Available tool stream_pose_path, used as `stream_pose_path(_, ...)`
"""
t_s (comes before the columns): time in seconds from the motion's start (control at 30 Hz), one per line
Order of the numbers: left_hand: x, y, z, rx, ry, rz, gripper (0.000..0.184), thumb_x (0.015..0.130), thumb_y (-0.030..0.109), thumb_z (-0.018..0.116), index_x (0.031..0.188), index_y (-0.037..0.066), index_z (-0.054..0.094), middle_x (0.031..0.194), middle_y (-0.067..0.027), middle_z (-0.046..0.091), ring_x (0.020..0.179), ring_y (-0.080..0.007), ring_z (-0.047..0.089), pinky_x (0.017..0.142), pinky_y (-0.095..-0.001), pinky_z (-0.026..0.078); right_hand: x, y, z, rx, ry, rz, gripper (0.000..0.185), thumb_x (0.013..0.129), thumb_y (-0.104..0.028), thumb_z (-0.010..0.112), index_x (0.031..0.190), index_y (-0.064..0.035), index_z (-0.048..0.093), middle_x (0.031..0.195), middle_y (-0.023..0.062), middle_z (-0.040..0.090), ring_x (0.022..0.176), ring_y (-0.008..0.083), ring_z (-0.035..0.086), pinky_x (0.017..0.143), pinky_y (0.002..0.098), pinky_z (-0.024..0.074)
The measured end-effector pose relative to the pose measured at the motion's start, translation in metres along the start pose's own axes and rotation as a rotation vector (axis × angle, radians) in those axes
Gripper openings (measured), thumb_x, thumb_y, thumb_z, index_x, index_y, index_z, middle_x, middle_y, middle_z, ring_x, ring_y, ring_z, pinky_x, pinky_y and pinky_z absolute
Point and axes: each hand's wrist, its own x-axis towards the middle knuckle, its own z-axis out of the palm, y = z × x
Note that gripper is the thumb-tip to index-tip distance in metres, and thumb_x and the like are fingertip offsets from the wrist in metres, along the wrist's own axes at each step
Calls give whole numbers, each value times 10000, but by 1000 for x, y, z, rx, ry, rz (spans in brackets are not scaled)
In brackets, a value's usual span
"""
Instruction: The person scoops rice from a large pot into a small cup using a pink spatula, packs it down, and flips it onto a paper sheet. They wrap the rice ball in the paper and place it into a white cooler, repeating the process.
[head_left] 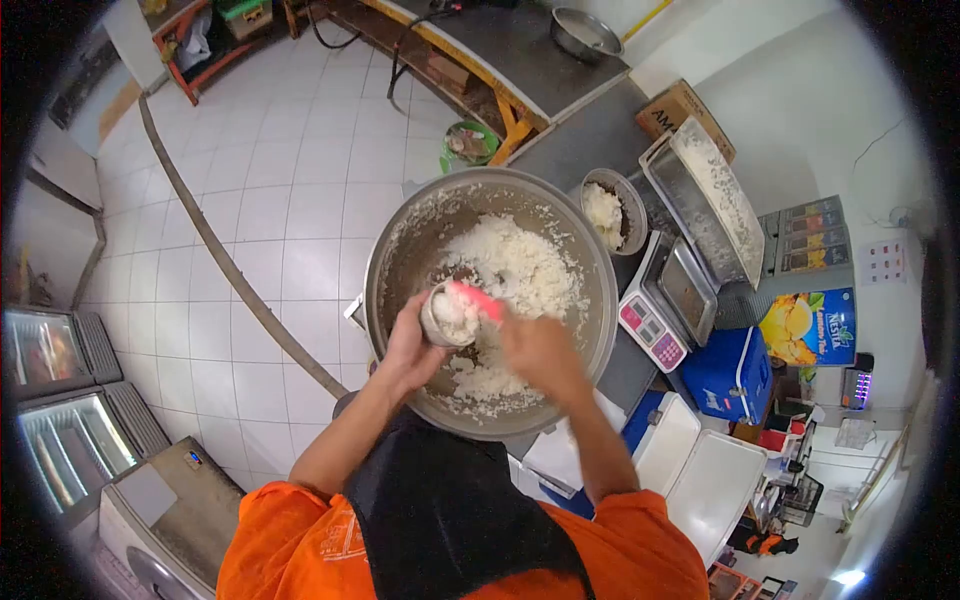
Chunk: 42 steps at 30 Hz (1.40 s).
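Observation:
My left hand (pixel 405 345) is wrapped round a small metal cup (pixel 430 326) filled with white cooked rice (pixel 458 318), holding it over a large metal basin (pixel 378 265). In my right hand (pixel 535 350), which is slightly blurred, is a pink spatula (pixel 480 299). Its tip meets the rice at the cup's mouth; the rest of the handle is hidden by my fingers. Loose rice (pixel 515 262) is heaped in the basin's far and right part, and grains stick to its inner wall.
Right of the basin are a bowl of rice (pixel 604 212), a digital scale (pixel 652 325) and a rice-smeared metal tray (pixel 708 185). A blue cooler (pixel 728 375) stands beyond the scale. A green bin (pixel 470 145) sits on the tiled floor, and a hose (pixel 225 262) crosses it.

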Motion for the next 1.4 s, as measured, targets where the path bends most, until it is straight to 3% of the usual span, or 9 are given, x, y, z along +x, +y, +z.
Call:
stream_pose_path(0.17,21,-10,-17,8,-9,-89,334,1029,301,365,1198,84,554,1156,-97,621,1058,-250,620,919,-469,528,-18,-21,51,-249,96,9,393,921,-188,537,1282,-43,596,637,104,661,543,290,654,521,431,523)
stream_pose_path(0.37,22,-4,5,-146,-95,-26,366,1032,281,330,1188,59,576,1160,-120,640,1034,-257,646,899,-462,554,-33,9,8,341,285,323,342,950,-159,491,1238,2,584,766,165,694,622,344,672,585,457,510)
stream_pose_path(0.47,25,-10,-2,-95,-88,-20,389,1036,286,313,1192,47,577,1156,-123,648,1039,-245,652,897,-439,562,-35,26,51,742,187,292,281,955,-208,524,1059,3,678,843,272,662,820,407,665,729,468,495)
stream_pose_path(0.73,21,-20,4,129,-30,-136,392,1046,311,313,1221,64,561,1148,-115,647,995,-241,676,824,-408,604,-28,34,23,615,-36,240,266,955,-206,552,980,20,690,739,302,610,651,394,623,655,445,475)
stream_pose_path(0.8,35,-27,-3,138,-102,-126,389,1046,313,320,1234,65,554,1151,-113,646,998,-240,676,818,-411,608,-24,38,14,681,27,161,297,956,-243,520,939,11,672,881,300,647,871,478,625,762,508,492)
stream_pose_path(0.97,28,-29,-3,160,-98,-209,369,1046,310,334,1233,73,547,1138,-97,649,987,-231,681,801,-435,614,-17,39,47,448,-59,207,300,943,-262,527,979,-3,674,909,286,653,866,460,640,785,492,502)
stream_pose_path(1.03,25,-30,2,148,-40,-193,352,1047,304,337,1212,81,554,1131,-101,646,993,-240,676,803,-453,610,-21,38,14,515,-83,88,308,964,-230,519,931,26,689,700,268,613,647,388,613,672,437,490)
stream_pose_path(1.13,43,-27,-22,199,-235,-167,370,1050,295,322,1238,68,545,1176,-129,632,1041,-269,660,840,-474,598,-26,28,31,558,8,87,309,970,-233,520,931,20,692,689,260,612,632,357,611,672,423,488)
stream_pose_path(1.4,0,22,-7,10,-101,-13,432,1052,315,299,1270,25,533,1253,-158,612,1114,-297,632,901,-479,569,-41,41,24,695,68,179,309,977,-244,527,1057,5,692,786,241,661,721,338,641,729,412,492)
